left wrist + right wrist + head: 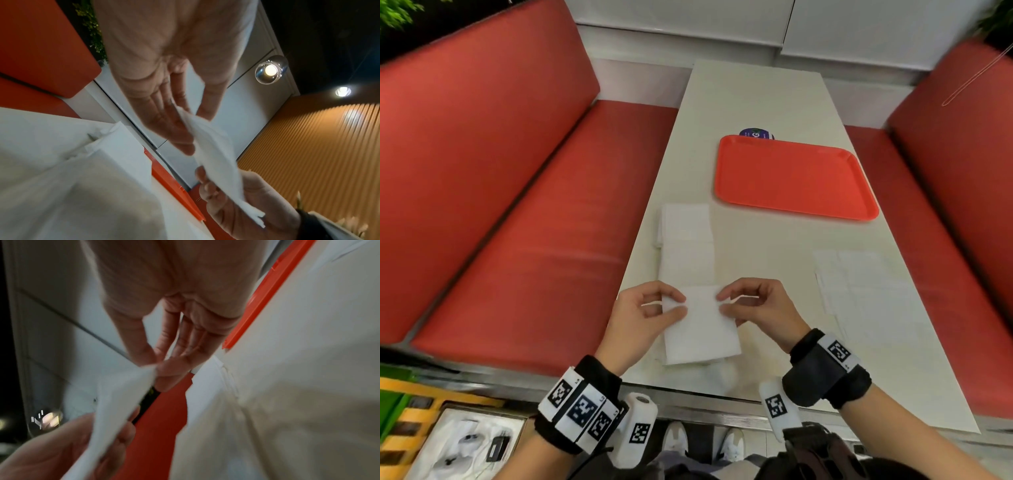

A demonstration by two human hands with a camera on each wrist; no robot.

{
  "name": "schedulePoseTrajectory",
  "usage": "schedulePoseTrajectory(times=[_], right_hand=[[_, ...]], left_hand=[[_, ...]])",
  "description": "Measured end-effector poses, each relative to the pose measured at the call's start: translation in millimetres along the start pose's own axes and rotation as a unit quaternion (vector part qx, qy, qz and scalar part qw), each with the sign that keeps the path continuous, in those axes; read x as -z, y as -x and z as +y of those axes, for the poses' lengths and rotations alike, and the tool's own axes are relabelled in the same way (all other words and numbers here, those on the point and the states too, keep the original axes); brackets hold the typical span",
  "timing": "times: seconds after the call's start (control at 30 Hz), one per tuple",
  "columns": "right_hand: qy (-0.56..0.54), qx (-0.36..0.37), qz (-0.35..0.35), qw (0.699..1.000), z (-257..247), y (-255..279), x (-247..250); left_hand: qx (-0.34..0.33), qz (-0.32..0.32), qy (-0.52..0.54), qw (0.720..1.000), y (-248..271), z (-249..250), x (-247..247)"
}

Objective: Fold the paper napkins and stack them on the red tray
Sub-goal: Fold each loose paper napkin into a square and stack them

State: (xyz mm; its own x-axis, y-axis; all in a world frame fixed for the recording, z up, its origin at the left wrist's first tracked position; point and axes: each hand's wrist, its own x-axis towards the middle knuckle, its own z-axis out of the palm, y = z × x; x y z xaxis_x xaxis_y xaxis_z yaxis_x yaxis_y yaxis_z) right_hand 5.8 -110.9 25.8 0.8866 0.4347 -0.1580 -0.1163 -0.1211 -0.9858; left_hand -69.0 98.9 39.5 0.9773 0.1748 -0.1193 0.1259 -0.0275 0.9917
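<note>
Both hands hold one white paper napkin (702, 329) above the near end of the table. My left hand (654, 308) pinches its top left corner between thumb and forefinger. My right hand (743, 301) pinches the top right corner the same way. In the left wrist view the napkin (218, 155) stretches between both hands, and the right wrist view shows the napkin (115, 404) lifted off the table. Two more folded napkins (686, 240) lie in a row just beyond it. The red tray (794, 178) sits bare further back on the right.
Flat unfolded napkins (866, 291) lie at the right of the white table (756, 102). A round dark sticker (756, 133) peeks out behind the tray. Red bench seats (544, 222) run along both sides. A box with white items (465, 445) stands on the floor at lower left.
</note>
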Motion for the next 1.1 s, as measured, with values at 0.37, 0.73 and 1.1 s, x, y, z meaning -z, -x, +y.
schedulePoseTrajectory(times=[0.37, 0.73, 1.1], right_hand=[[0.143, -0.038, 0.033, 0.988, 41, -21, -19], [0.269, -0.077, 0.115, 0.953, 28, -17, 56], [0.459, -0.377, 0.303, 0.745, 53, -7, 237]], left_hand=[[-0.153, -0.018, -0.461, 0.874, 7, -41, -15], [-0.176, -0.152, -0.609, 0.758, 2, -90, -31], [-0.14, -0.128, -0.538, 0.821, -18, -47, -44]])
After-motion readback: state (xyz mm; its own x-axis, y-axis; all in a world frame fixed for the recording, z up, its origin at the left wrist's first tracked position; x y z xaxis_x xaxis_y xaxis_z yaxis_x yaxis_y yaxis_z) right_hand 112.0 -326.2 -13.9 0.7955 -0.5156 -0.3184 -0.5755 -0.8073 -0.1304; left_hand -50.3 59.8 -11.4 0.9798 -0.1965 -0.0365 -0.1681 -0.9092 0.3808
